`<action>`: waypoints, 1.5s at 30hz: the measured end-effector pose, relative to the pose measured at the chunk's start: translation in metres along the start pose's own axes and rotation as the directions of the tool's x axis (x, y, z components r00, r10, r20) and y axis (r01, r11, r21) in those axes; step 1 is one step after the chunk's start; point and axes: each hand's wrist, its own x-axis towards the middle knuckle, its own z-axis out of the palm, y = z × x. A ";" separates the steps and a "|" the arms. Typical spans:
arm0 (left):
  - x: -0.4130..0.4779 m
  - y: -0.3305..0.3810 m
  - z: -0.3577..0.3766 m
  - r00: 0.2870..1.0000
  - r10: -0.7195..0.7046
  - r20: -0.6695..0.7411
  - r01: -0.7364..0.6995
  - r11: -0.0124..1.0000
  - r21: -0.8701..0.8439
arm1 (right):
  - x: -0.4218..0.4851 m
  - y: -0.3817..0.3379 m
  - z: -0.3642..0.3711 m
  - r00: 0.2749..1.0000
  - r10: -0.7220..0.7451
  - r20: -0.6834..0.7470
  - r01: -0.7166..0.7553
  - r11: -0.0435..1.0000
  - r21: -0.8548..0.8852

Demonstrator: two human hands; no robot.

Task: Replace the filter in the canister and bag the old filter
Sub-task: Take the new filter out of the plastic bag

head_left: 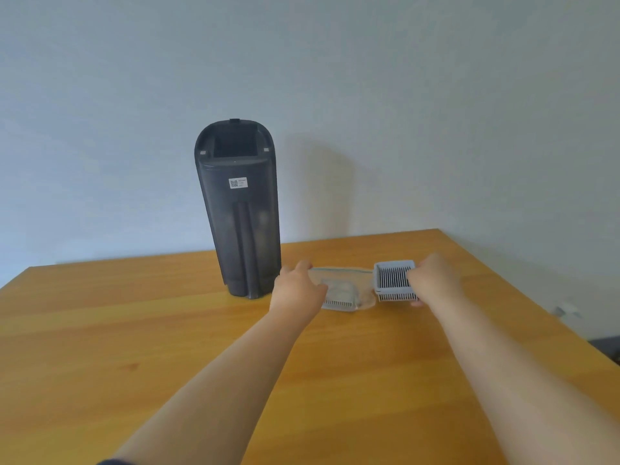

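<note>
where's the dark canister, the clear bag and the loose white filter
tall dark grey plastic canister [231, 198], head view, upper front wall
clear plastic bag [345, 276], head view, bare film near its top edge
square white pleated filter [391, 278], head view, pleated top face

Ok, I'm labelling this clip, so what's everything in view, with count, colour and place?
canister: one, dark grey, upright on the table, left of the bag.
label: one, white, on the canister's upper front.
bag: one, clear, flat on the table between the hands.
bagged filter: one, pale grey, inside the bag.
loose filter: one, pale frame with dark pleats, right of the bag.
table: one, orange-brown wood.
left hand: one, grips the bag's left end.
right hand: one, holds the loose filter.
</note>
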 end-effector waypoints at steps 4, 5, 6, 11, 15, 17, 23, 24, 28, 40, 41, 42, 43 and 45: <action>0.003 0.000 0.006 0.995 -0.067 0.067 0.065 0.997 0.033 | 0.004 0.008 0.004 0.998 0.057 0.013 -0.056 0.995 -0.087; 0.004 0.000 0.008 0.994 -0.074 0.075 0.071 0.997 0.040 | 0.005 0.009 0.005 0.998 0.058 0.007 -0.057 0.992 -0.110; 0.005 0.001 0.010 0.994 -0.076 0.080 0.073 0.997 0.039 | 0.005 0.010 0.006 0.999 0.054 0.004 -0.053 0.990 -0.133; 0.006 0.004 0.014 0.997 -0.054 0.060 0.055 0.998 -0.028 | 0.004 0.012 0.006 1.000 0.022 -0.005 -0.022 0.970 -0.242; 0.006 0.002 0.011 0.998 -0.063 0.025 0.066 0.991 -0.120 | 0.004 0.016 0.007 0.999 0.042 0.002 -0.040 0.959 -0.280; 0.005 0.000 0.008 0.998 -0.058 0.011 0.059 0.988 -0.140 | 0.003 0.019 0.009 0.999 0.043 0.011 -0.038 0.960 -0.279; 0.001 -0.002 -0.004 0.998 -0.065 0.006 0.064 0.962 -0.267 | -0.005 0.013 0.012 0.999 0.047 -0.018 -0.050 0.966 -0.252; 0.000 -0.001 -0.006 0.998 -0.057 0.005 0.056 0.957 -0.285 | -0.007 0.010 0.012 0.999 0.026 -0.033 -0.034 0.965 -0.260; -0.007 -0.002 -0.020 0.999 0.009 -0.034 -0.020 0.949 -0.316 | -0.018 -0.004 0.014 0.983 -0.172 -0.071 0.148 0.954 -0.259; -0.020 -0.002 -0.080 0.997 0.070 -0.021 -0.072 0.895 -0.440 | -0.061 -0.061 0.026 0.914 -0.342 0.218 0.333 0.940 0.076; -0.021 -0.004 -0.081 0.998 0.058 -0.016 -0.059 0.888 -0.457 | -0.062 -0.063 0.027 0.909 -0.344 0.236 0.339 0.939 0.065; -0.022 -0.006 -0.082 0.999 0.048 -0.011 -0.048 0.882 -0.469 | -0.064 -0.064 0.028 0.906 -0.348 0.243 0.341 0.937 0.068; -0.023 -0.009 -0.081 0.999 0.041 -0.006 -0.039 0.876 -0.480 | -0.065 -0.065 0.029 0.906 -0.348 0.242 0.335 0.938 0.093; -0.025 -0.014 -0.079 1.000 0.028 0.006 -0.022 0.867 -0.497 | -0.068 -0.066 0.031 0.911 -0.332 0.243 0.288 0.937 0.199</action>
